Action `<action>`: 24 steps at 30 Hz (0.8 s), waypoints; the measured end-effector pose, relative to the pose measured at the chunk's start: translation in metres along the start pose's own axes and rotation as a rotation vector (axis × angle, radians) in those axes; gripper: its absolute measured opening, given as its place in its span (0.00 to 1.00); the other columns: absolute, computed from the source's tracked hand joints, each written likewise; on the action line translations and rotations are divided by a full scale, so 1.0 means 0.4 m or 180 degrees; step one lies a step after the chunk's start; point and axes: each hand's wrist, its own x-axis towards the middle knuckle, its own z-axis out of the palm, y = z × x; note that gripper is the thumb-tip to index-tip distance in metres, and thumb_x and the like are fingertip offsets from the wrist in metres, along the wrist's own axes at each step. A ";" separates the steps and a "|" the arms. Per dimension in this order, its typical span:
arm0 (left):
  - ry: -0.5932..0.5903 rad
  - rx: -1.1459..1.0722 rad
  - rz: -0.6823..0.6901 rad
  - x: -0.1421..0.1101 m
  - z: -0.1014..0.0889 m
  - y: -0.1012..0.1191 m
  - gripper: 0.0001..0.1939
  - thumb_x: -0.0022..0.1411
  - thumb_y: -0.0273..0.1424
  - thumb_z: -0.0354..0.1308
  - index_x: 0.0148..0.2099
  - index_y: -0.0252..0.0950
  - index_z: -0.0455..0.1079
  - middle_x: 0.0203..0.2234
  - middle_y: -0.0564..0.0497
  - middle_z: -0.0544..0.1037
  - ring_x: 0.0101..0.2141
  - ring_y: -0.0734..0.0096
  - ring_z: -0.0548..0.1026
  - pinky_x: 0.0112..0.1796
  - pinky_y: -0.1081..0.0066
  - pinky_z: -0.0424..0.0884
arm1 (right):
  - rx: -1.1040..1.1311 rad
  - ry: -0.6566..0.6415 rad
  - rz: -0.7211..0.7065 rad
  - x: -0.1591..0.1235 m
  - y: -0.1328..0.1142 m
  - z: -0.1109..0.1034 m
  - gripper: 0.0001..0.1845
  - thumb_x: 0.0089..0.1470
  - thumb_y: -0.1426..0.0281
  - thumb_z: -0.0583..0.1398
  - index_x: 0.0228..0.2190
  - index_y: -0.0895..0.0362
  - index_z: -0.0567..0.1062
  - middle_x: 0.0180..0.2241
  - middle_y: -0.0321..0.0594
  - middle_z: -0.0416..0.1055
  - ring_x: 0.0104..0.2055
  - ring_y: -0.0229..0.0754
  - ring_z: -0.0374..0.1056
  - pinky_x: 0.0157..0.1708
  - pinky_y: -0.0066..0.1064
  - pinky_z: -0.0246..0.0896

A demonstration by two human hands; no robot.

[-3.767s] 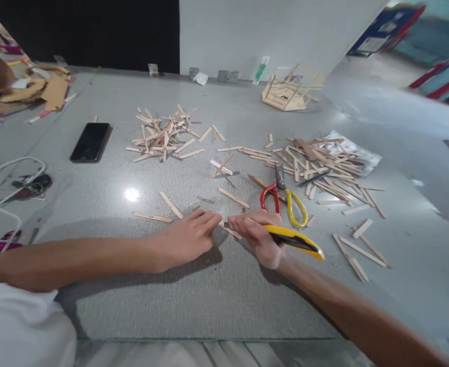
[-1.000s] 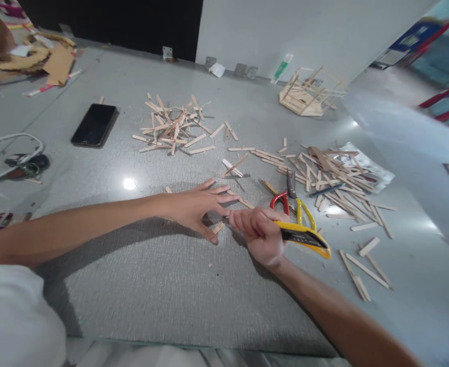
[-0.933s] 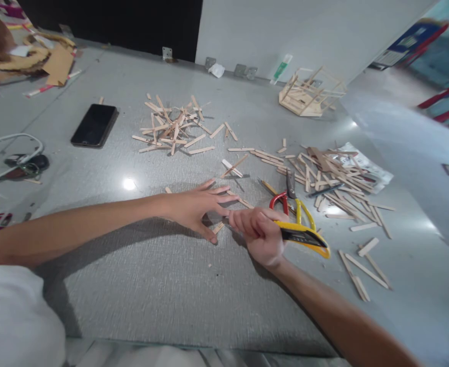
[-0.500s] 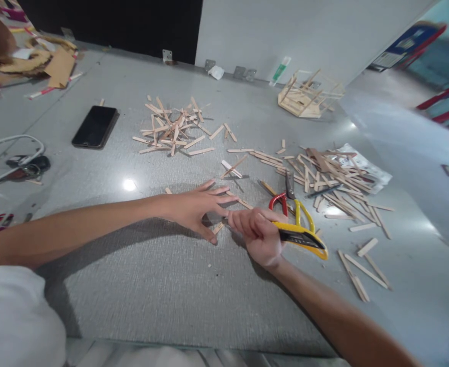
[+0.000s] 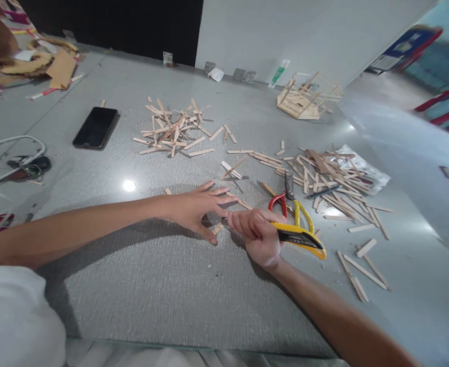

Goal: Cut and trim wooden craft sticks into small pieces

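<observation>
My left hand (image 5: 199,208) lies low on the grey table with its fingers spread, over some wooden sticks that it partly hides. A short piece of wooden stick (image 5: 218,229) shows between its thumb and forefinger. Wrapped round a yellow and black utility knife (image 5: 300,238), my right hand (image 5: 258,235) is closed just to the right of the left fingertips. The blade end is mostly hidden by my fingers, near the stick piece. Pliers (image 5: 290,191) with one red and one yellow handle lie beyond the right hand, beside a pencil (image 5: 268,188).
Loose wooden sticks form one pile (image 5: 174,130) at the back middle and another pile (image 5: 339,176) at the right. A small stick frame (image 5: 304,99) stands near the wall. A phone (image 5: 96,127) and a white cable (image 5: 16,137) are on the left.
Both hands and the knife stay almost in place. The view has shifted very slightly.
</observation>
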 end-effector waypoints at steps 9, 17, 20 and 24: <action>-0.0003 -0.0021 0.0028 -0.002 0.000 -0.003 0.33 0.57 0.48 0.66 0.63 0.47 0.68 0.71 0.47 0.47 0.70 0.46 0.36 0.65 0.43 0.30 | -0.0041 0.0031 0.0043 0.003 0.000 -0.001 0.26 0.59 0.65 0.57 0.14 0.54 0.52 0.12 0.26 0.43 0.15 0.32 0.39 0.19 0.32 0.45; 0.0048 0.0021 0.0028 -0.001 0.003 0.000 0.33 0.57 0.49 0.65 0.62 0.47 0.69 0.71 0.47 0.47 0.70 0.45 0.37 0.65 0.43 0.29 | -0.0084 -0.0032 -0.0014 -0.008 0.010 -0.013 0.25 0.60 0.66 0.56 0.14 0.53 0.55 0.13 0.26 0.44 0.15 0.33 0.40 0.20 0.32 0.45; 0.0153 0.0026 0.0028 -0.003 0.009 0.002 0.30 0.61 0.49 0.62 0.62 0.46 0.69 0.71 0.47 0.48 0.70 0.46 0.38 0.65 0.43 0.29 | -0.0114 -0.0111 -0.0024 -0.015 0.017 -0.020 0.25 0.61 0.65 0.55 0.15 0.53 0.56 0.14 0.27 0.45 0.16 0.33 0.41 0.20 0.33 0.46; 0.0113 0.0157 -0.0043 -0.003 0.012 0.006 0.29 0.64 0.48 0.59 0.64 0.45 0.66 0.71 0.44 0.47 0.70 0.46 0.39 0.65 0.41 0.32 | -0.0202 -0.0164 -0.0032 -0.020 0.019 -0.020 0.25 0.61 0.64 0.55 0.15 0.53 0.53 0.14 0.27 0.43 0.16 0.33 0.40 0.20 0.33 0.44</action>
